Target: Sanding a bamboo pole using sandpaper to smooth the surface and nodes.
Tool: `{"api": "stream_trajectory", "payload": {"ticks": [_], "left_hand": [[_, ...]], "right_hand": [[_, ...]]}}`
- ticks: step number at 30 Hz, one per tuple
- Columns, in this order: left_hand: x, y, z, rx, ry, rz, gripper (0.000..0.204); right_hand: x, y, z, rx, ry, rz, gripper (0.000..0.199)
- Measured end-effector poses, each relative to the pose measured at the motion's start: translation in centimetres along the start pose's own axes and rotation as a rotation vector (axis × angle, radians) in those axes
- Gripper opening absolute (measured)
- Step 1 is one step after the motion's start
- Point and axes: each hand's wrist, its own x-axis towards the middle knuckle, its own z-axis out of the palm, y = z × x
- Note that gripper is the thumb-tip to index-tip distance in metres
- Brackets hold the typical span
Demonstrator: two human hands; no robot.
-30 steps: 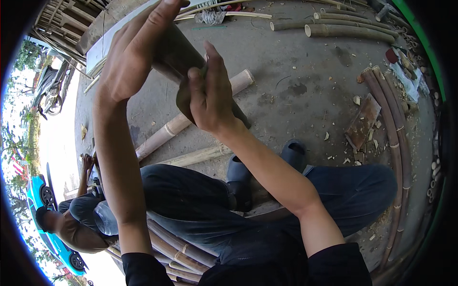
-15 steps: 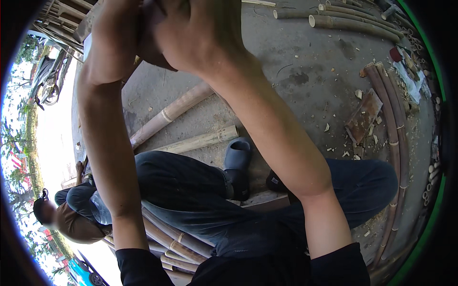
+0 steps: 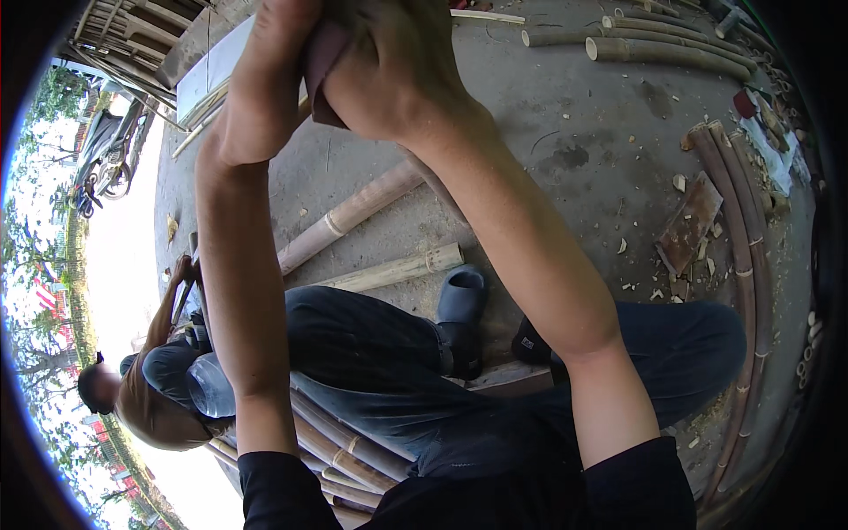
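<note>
Both my arms reach up to the top edge of the view, wrists close together. My right hand is closed with its back toward me, and a thin maroon sheet sticks out from its palm side. Close on its left is my left hand, which looks curled; its fingertips and anything in them are cut off or hidden. Below the hands, a thick bamboo pole lies slantwise on the floor, and a shorter pale bamboo length lies nearer my foot.
Several bamboo poles lie at the far right; long brown poles run down the right side. Wood chips surround a rusty plate. At left, another person sits near a clear plastic container. More bamboo lies beside my lap.
The view has shifted, so the surroundings sit slightly farther right and lower. More of the maroon sheet shows between my hands. The other person's arm has come more into sight.
</note>
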Motion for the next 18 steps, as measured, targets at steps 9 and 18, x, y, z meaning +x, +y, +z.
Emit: {"api": "stream_trajectory", "payload": {"ticks": [9, 18], "left_hand": [[0.4, 0.7, 1.3, 0.396, 0.044, 0.048, 0.122], [0.8, 0.8, 1.8, 0.416, 0.07, 0.057, 0.119]], "right_hand": [[-10.8, 2.9, -2.4, 0.516, 0.132, 0.538, 0.057], [-8.0, -0.9, -1.7, 0.017, 0.016, 0.268, 0.078]]}}
